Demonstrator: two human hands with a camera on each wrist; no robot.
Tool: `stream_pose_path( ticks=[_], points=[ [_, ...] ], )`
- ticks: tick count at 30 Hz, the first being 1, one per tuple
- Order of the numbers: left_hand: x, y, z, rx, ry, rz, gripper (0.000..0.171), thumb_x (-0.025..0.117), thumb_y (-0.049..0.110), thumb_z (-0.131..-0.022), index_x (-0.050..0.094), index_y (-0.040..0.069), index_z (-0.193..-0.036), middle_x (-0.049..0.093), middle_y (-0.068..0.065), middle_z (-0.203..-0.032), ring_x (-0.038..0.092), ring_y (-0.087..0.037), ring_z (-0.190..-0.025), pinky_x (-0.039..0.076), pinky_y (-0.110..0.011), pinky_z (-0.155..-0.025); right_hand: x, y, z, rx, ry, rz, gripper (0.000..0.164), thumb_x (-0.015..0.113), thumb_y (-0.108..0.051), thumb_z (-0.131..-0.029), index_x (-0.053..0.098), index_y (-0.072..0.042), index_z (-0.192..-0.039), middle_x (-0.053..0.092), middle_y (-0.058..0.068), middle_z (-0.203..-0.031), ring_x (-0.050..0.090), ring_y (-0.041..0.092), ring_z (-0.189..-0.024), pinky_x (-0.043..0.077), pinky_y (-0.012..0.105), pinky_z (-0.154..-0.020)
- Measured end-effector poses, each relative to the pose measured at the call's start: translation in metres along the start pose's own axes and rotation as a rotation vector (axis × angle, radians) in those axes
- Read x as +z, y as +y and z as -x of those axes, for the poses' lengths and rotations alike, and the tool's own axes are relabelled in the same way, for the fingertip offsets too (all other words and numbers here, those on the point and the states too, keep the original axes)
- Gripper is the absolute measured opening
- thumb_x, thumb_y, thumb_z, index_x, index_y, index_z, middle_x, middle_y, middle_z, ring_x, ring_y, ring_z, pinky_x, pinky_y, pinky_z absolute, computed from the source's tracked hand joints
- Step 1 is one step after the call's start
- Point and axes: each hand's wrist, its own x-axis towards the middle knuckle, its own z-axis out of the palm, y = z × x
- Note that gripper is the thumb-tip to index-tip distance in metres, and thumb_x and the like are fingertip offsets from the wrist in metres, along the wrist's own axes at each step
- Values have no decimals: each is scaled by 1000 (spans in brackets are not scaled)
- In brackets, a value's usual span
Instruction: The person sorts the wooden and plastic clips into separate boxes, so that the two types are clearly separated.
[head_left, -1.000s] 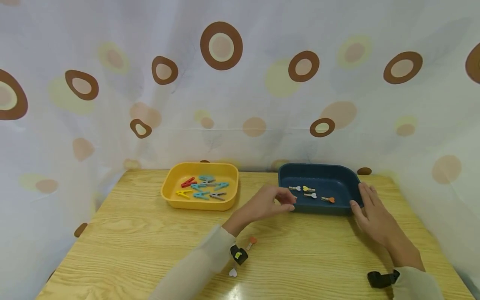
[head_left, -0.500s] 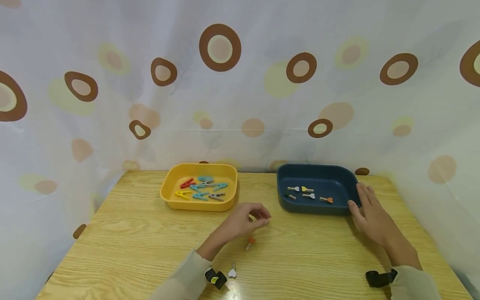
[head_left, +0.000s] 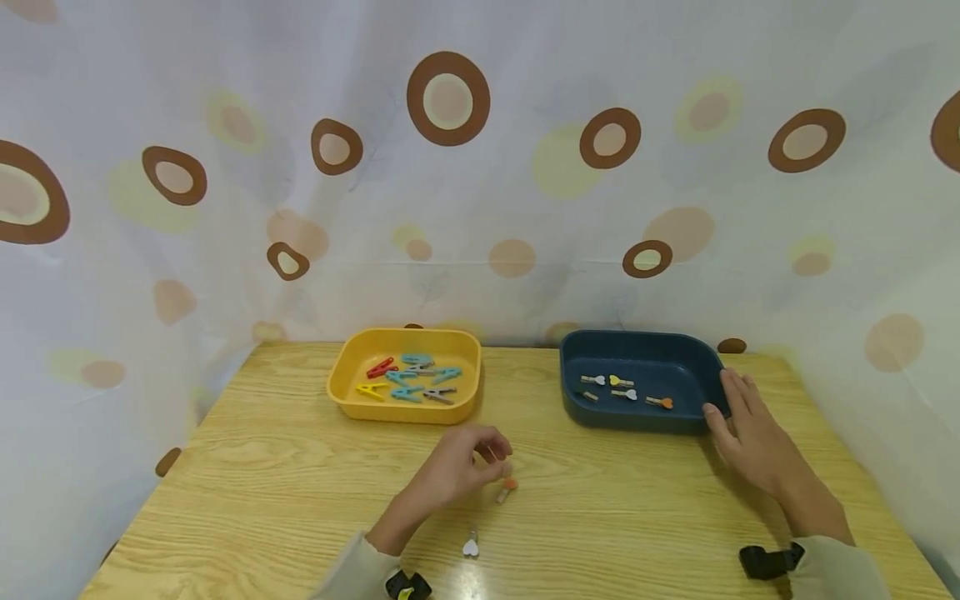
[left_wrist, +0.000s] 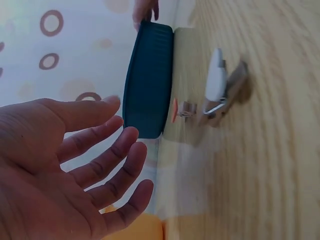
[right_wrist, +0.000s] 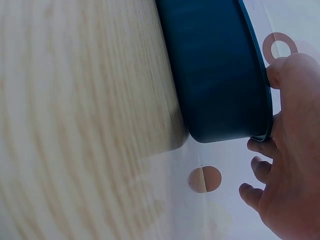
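My left hand (head_left: 455, 468) hovers over the table with thumb and fingers loosely bent and spread apart, nothing between them. Just beside its thumb lies a small wooden clothespin with an orange heart (head_left: 504, 494). Nearer to me is another with a white heart (head_left: 471, 547); the left wrist view shows this white heart clothespin (left_wrist: 218, 85) large, on its side. My right hand (head_left: 761, 454) rests against the right end of a dark blue tray (head_left: 637, 419), thumb at its rim and fingers along the outside. Several small heart clothespins (head_left: 625, 395) lie inside that tray.
A yellow tray (head_left: 405, 413) stands left of the blue one, holding several plastic clothespins (head_left: 406, 393) in red, yellow, light blue and grey. Both trays sit at the back edge of the wooden table (head_left: 300, 483), before a patterned curtain (head_left: 480, 192).
My left hand has come away from the blue tray, back and left to the orange heart clothespin. A small clothespin now shows at the tray's left end. My right hand stays on the tray.
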Motion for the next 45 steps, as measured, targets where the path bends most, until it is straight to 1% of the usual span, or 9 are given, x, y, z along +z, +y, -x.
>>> stream_pose_path(
  ticks=[5, 8, 12, 15, 20, 28, 36, 40, 45],
  points=[
    [3, -3, 5, -9, -4, -49, 18, 84, 22, -88, 74, 9, -97, 69, 2, -91, 64, -10, -84, 55, -26, -77, -3, 0, 1, -6, -2, -1, 70, 36, -29, -113, 0, 5, -162, -2, 31, -167, -11, 46, -154, 2, 69, -117],
    [6, -5, 6, -26, -30, -96, 18, 85, 23, -87, 74, 12, -95, 68, 6, -89, 63, -8, -81, 54, -24, -75, -2, 2, 1, -5, -4, 3, 70, 36, -29, -113, 0, 5, -162, -2, 31, -167, -12, 45, -154, 1, 68, -118],
    [10, -5, 10, -74, -76, -163, 18, 87, 21, -85, 73, 14, -95, 66, 9, -88, 60, -6, -78, 51, -22, -72, 2, 4, 1, -10, -13, 0, 70, 37, -29, -113, 0, 6, -162, -2, 32, -167, -12, 44, -154, -1, 67, -118],
    [12, -4, 13, -84, -71, -220, 20, 88, 22, -83, 72, 15, -94, 65, 9, -87, 57, -4, -77, 50, -22, -70, 4, 3, -1, -10, -14, 1, 70, 36, -29, -113, -1, 4, -162, -3, 30, -167, -13, 43, -154, 0, 68, -118],
    [18, 2, 15, -74, -47, -308, 17, 88, 19, -83, 72, 16, -89, 61, 10, -84, 51, -1, -73, 47, -21, -66, 3, 3, -1, -3, -15, 2, 70, 36, -30, -113, -1, 3, -162, -4, 28, -168, -14, 43, -154, 2, 71, -116],
    [21, 3, 15, -89, -56, -280, 10, 82, 14, -89, 73, 16, -87, 61, 11, -82, 53, -1, -72, 47, -21, -65, 2, 1, -1, -6, -6, 3, 70, 36, -30, -113, 1, 5, -162, 0, 30, -168, -11, 44, -154, 1, 68, -118],
    [19, 2, 13, -75, -76, -286, 10, 78, 12, -93, 73, 16, -85, 59, 14, -74, 51, 0, -65, 45, -20, -59, 0, 1, -1, -10, 0, -11, 70, 36, -29, -113, 1, 6, -162, 1, 32, -167, -11, 46, -153, 3, 71, -116],
    [17, 1, 14, -65, -61, -285, 10, 76, 9, -93, 73, 15, -86, 59, 13, -75, 51, -1, -66, 46, -20, -60, 0, 1, -1, -8, -1, -16, 70, 37, -30, -113, 1, 5, -162, 1, 31, -167, -11, 46, -154, 3, 72, -116],
    [15, -1, 12, -56, -40, -270, 7, 77, 11, -93, 74, 15, -87, 60, 13, -76, 52, 0, -67, 46, -20, -61, 0, 0, 0, -2, -2, -9, 71, 38, -30, -113, 1, 5, -162, 0, 30, -167, -11, 45, -154, 4, 72, -116]
  ],
)
